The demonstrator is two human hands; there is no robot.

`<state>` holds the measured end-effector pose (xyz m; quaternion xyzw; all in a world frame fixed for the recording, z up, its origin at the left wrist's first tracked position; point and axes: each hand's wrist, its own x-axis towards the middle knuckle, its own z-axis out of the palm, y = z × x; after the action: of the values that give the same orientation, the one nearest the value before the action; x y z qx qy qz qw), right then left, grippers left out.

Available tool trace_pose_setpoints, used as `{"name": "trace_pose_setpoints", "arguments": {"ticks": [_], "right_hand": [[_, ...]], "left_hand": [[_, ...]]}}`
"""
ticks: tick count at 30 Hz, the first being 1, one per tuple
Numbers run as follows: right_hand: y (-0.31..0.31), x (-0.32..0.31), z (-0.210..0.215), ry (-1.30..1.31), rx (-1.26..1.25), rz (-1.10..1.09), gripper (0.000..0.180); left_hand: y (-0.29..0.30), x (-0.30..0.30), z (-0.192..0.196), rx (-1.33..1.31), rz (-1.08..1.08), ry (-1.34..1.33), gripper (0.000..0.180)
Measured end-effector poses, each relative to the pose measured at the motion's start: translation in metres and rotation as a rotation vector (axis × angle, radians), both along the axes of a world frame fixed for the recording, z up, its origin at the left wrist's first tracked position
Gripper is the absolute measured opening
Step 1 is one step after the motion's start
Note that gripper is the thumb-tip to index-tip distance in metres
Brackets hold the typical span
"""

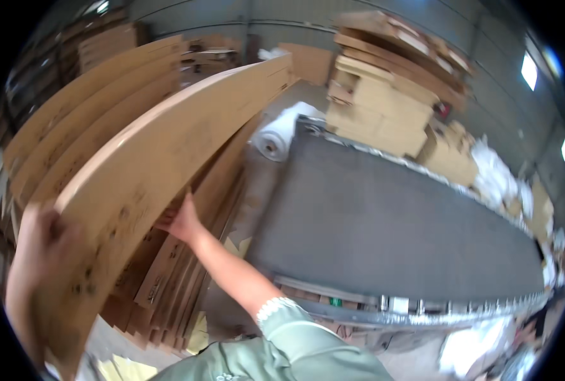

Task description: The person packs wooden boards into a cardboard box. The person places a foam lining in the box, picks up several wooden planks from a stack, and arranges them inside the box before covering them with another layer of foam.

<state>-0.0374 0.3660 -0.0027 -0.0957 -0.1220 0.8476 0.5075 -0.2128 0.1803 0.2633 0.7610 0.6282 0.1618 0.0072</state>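
A long, flat brown cardboard sheet (162, 146) with dark printed marks is tilted up on edge at the left, running from the lower left corner toward the upper middle, above a leaning stack of similar flattened brown cartons (168, 279). The left hand (38, 254) grips the sheet's near end, fingers wrapped over its edge. The right hand (182, 222), on an arm in a pale green sleeve with a white lace cuff (273, 309), reaches under the sheet and presses against its underside; whether its fingers curl around anything is hidden. More brown cardboard sheets (73, 108) lean behind. To the right stands a long grey-topped work table (384, 222) with a metal frame, a white roll of foam wrap (279, 136) at its far end, and stacked tan boxes (384, 95) beyond.
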Motion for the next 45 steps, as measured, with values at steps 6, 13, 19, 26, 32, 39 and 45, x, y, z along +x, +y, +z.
{"name": "trace_pose_setpoints", "arguments": {"ticks": [6,13,19,26,32,39,45], "right_hand": [[-0.094,0.037,0.041,0.310,-0.011,-0.105,0.066],[-0.214,0.224,0.055,0.410,0.168,-0.445,0.058],[-0.297,0.399,-0.023,0.306,0.378,-0.946,0.051],[-0.590,0.578,-0.172,-0.363,-0.651,-1.497,0.010],[-0.748,0.649,-0.143,-0.692,-0.830,-1.826,0.016],[-0.754,0.756,-0.101,-0.880,-0.858,-1.844,0.045],[-0.726,0.800,-0.125,-1.675,-0.995,-1.787,0.082]], "left_hand": [[-0.135,0.030,-0.010,0.077,-0.048,0.236,0.025],[-0.189,0.114,-0.018,0.309,-0.411,0.243,0.045],[-0.180,0.307,-0.043,0.320,-0.834,0.196,0.033],[-0.133,0.416,-0.242,0.229,-1.163,0.249,0.027],[-0.118,0.458,-0.301,0.149,-1.098,0.122,0.032],[-0.099,0.521,-0.277,-0.262,-0.984,0.176,0.044],[-0.135,0.608,-0.277,-0.002,-1.544,0.170,0.046]]}}
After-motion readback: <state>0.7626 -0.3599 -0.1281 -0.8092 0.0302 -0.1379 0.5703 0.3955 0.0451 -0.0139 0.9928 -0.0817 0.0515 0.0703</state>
